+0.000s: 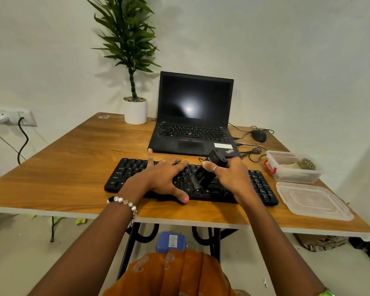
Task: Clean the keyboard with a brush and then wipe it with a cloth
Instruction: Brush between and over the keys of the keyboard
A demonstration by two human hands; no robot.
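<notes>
A black external keyboard lies on the wooden table, in front of the laptop. My left hand rests flat on its middle keys with fingers spread. My right hand grips a black brush, tilted with its bristle end down on the keys right of centre. The keyboard's middle is hidden under both hands. No cloth is plainly visible; something pale lies in the open plastic box at the right.
An open black laptop stands behind the keyboard. A potted plant is at the back. A mouse and cables lie at the back right. The box's lid lies near the right front edge.
</notes>
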